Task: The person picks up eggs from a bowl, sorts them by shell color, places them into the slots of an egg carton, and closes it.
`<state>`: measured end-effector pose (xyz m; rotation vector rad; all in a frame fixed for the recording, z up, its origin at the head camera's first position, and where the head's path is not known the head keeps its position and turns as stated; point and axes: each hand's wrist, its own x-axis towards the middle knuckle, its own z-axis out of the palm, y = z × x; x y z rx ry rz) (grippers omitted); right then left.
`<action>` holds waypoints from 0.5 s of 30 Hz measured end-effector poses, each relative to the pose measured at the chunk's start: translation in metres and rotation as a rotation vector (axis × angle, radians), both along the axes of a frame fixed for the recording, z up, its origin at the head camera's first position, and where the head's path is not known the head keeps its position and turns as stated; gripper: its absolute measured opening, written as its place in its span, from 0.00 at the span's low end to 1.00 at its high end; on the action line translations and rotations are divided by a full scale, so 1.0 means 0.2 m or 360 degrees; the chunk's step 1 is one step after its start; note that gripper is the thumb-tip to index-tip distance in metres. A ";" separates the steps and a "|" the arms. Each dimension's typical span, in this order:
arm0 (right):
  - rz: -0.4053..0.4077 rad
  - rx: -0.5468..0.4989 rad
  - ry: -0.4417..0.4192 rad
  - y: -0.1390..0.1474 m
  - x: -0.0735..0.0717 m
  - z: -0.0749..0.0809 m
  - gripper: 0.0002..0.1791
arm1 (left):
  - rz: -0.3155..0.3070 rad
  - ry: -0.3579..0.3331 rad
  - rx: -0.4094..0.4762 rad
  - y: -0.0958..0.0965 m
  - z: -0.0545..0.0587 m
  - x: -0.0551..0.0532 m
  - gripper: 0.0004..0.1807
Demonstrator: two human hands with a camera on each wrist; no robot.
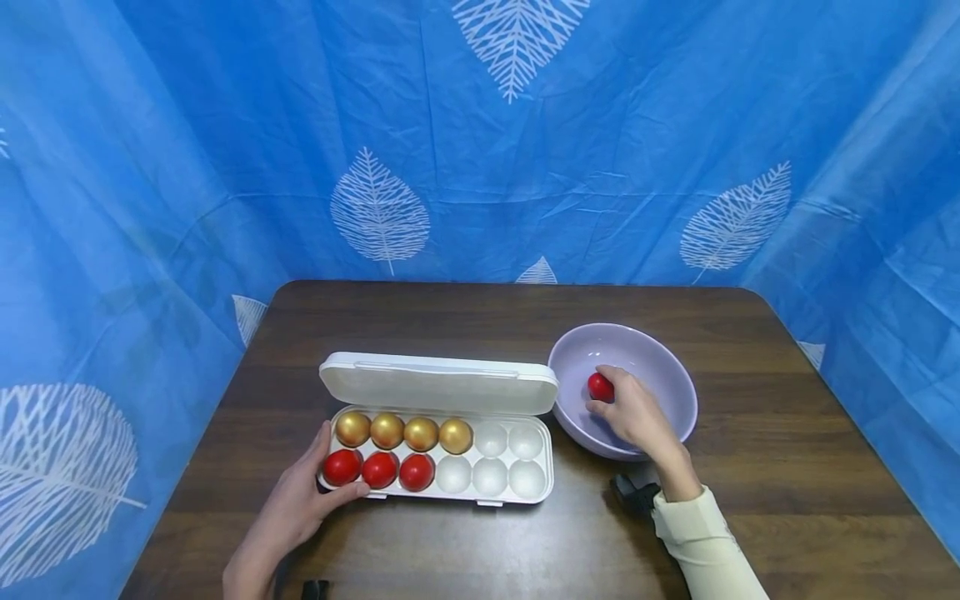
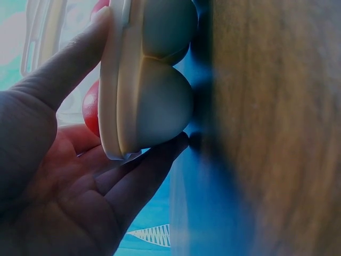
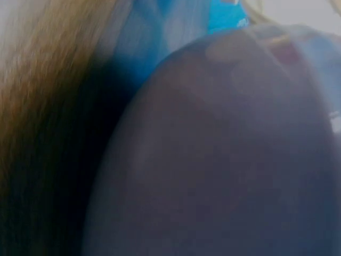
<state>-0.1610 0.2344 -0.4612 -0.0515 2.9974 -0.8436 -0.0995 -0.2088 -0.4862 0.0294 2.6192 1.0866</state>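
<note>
My left hand (image 1: 300, 496) grips the left end of a white plastic egg box (image 1: 551, 467), thumb on the front edge and fingers round the end. In the left wrist view, a fingertip reaches the rounded underside of the box (image 2: 162, 104). Several gold eggs (image 1: 387, 431) fill the left of its back row, and three red eggs (image 1: 379, 470) sit at the left of the front row. Inside a lilac bowl (image 1: 667, 375), my right hand (image 1: 633, 408) pinches another red egg (image 1: 599, 387) between thumb and fingers. The bowl's outer wall (image 3: 213, 160) hides that hand in the right wrist view.
The box's hinged lid (image 1: 442, 383) stands raised along the back, its right end close to the bowl. Cups at the right of the box (image 1: 490, 477) hold no eggs. All this is on a dark wooden table (image 1: 465, 321), with a blue leaf-patterned curtain (image 1: 480, 150) behind.
</note>
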 end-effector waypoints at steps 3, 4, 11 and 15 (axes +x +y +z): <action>-0.0038 0.0068 -0.0013 0.00 -0.01 -0.02 0.31 | -0.0013 0.0008 -0.0002 0.00 -0.01 0.00 0.66; -0.0040 0.0083 -0.0001 0.01 -0.01 -0.02 0.29 | -0.0015 0.0006 -0.0001 0.00 -0.01 0.00 0.66; -0.0021 0.0131 0.0161 0.01 -0.02 -0.06 0.18 | -0.0004 0.0033 0.0014 0.00 -0.02 0.00 0.65; -0.0021 0.0116 0.0184 0.01 -0.01 -0.07 0.18 | -0.0008 0.0058 0.0027 0.00 -0.03 0.00 0.65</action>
